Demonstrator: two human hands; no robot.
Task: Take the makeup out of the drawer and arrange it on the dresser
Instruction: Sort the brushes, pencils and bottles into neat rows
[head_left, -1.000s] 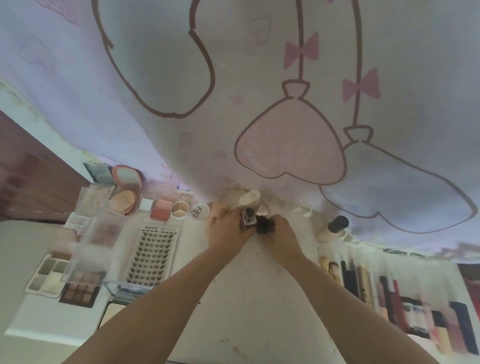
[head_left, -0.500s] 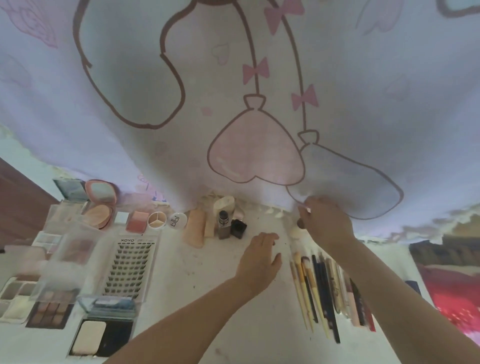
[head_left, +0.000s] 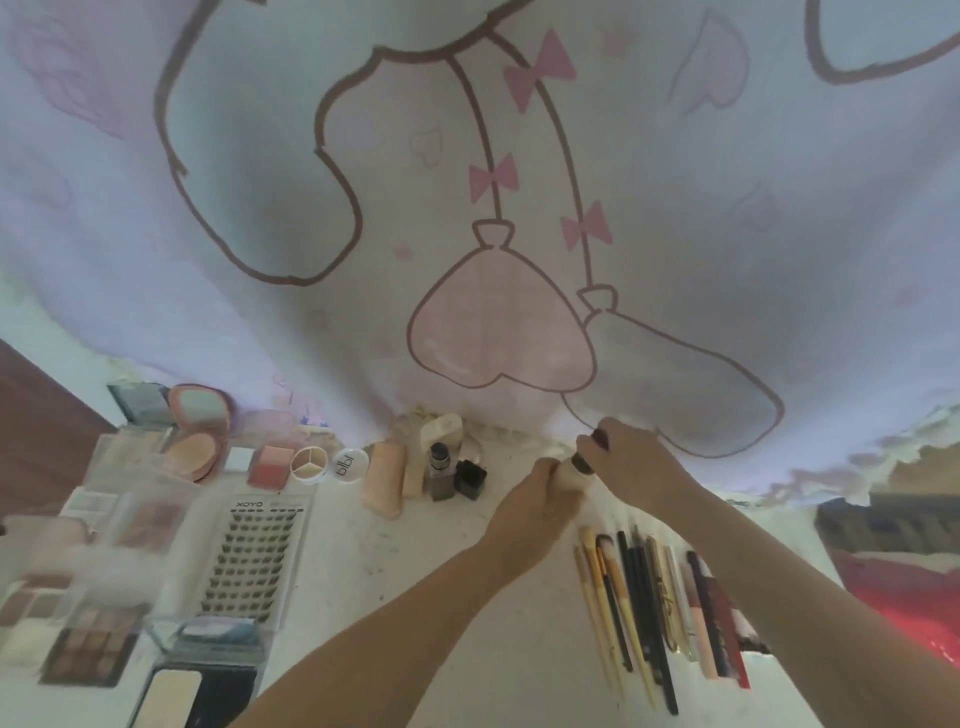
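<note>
- Nearest, the row of brushes (head_left: 639, 608) lies just below the hands on the surface (head_left: 467, 613).
- The left hand (head_left: 540, 493) wraps its fingers around a cream bottle (head_left: 570, 475); the right hand (head_left: 631, 457) pinches the dark cap (head_left: 600, 441).
- The person would do well to steady the base while setting the bottle upright, clear of the brushes.
- Farther off, the curtain (head_left: 467, 208) hangs close; keep the cap below it.

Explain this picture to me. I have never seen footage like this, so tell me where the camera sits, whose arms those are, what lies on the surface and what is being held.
The camera sits on a person's head, looking forward and down, so the two bare arms are their own. Below is a white dresser top against a cartoon-print cloth. Palettes, a lash tray, small bottles and a row of brushes and pencils lie on it. The left hand and right hand together hold a pale, dark-capped bottle, the right hand at the cap.
</note>
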